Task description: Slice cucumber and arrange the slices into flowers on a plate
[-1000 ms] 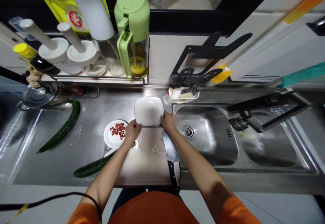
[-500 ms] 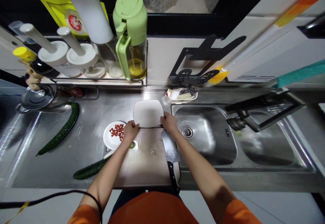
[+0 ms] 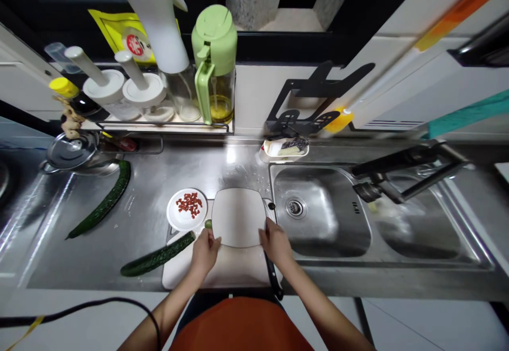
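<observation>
A square white plate [image 3: 237, 216] is held over the pale cutting board [image 3: 238, 271], its bowl empty. My left hand [image 3: 205, 250] grips its near-left edge and my right hand [image 3: 275, 242] grips its near-right edge, fingers curled on the rim. A knife with a black handle [image 3: 273, 278] lies along the board's right side, mostly hidden by my right hand. A small round white dish of red pieces [image 3: 186, 209] sits just left of the plate. A cucumber [image 3: 159, 256] lies across the board's left corner, with a green cucumber end [image 3: 207, 224] by my left hand.
A second cucumber [image 3: 102, 202] lies on the steel counter at left near a pot lid [image 3: 71, 152]. A rack holds a green oil bottle [image 3: 214, 64] and white jars. A double sink [image 3: 322, 213] with a tap [image 3: 401, 173] is at right; a soap dish [image 3: 284, 148] behind.
Both hands pulled the white plate from the far edge of the cutting board toward me, over the board's middle. The camera view shifted slightly.
</observation>
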`<state>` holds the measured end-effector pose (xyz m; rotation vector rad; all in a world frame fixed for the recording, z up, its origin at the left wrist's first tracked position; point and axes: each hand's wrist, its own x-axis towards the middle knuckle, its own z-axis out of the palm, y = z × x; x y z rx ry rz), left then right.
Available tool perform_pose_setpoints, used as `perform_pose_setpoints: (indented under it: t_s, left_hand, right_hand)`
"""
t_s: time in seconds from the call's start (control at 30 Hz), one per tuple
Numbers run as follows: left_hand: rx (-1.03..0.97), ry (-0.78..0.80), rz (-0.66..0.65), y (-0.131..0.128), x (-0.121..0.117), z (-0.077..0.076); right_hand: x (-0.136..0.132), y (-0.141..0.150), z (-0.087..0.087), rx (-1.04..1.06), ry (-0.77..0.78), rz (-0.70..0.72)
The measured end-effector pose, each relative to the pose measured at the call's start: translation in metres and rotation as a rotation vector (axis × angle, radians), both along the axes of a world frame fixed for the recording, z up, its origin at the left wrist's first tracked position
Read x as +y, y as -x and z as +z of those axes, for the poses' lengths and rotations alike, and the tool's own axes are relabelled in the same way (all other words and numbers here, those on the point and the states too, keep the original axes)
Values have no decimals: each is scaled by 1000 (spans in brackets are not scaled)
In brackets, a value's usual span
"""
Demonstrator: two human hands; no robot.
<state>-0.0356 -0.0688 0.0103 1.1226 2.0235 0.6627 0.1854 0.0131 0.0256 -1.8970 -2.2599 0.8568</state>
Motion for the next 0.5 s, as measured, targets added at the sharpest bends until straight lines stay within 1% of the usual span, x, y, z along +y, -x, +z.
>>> perform_pose_setpoints:
  t_s: [0.1,0.23,0.5]
  left_hand:
    - [-30,21,8,-5,-16,-4]
    - [-61,29,4,-10,-30,-10]
    - [-93,48,6,-12,-38,-20]
  right_hand:
    - [-17,-3,-3,-100,23,5]
    - [-29,-3,-9,-230,32,16]
    - [-36,-2,-16,-364,-40,67]
